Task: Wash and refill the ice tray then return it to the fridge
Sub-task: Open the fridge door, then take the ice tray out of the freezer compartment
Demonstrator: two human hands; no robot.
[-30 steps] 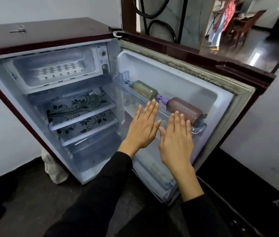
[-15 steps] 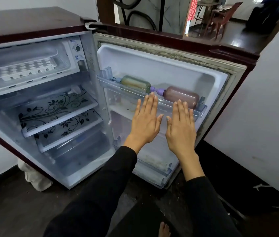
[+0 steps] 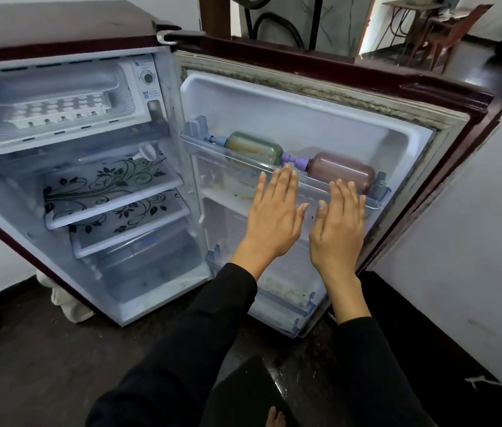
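A small maroon fridge [image 3: 58, 29] stands with its door [image 3: 320, 118] swung wide to the right. The white ice tray [image 3: 58, 110] lies inside the freezer compartment at the upper left. My left hand [image 3: 274, 217] and my right hand [image 3: 337, 226] are held side by side in front of the door's inner face, fingers straight, palms facing the door. Neither hand holds anything. Both are far to the right of the ice tray.
Two bottles, a green one [image 3: 254, 147] and a brown one [image 3: 343, 171], lie in the door's upper rack. Flower-patterned shelves [image 3: 104, 186] and a clear drawer [image 3: 148, 263] fill the fridge body. A white wall [image 3: 474, 241] stands at the right. The floor is dark.
The view has drifted left, showing more of the fridge interior again. Both hands stay flat before the door, now slightly further apart.
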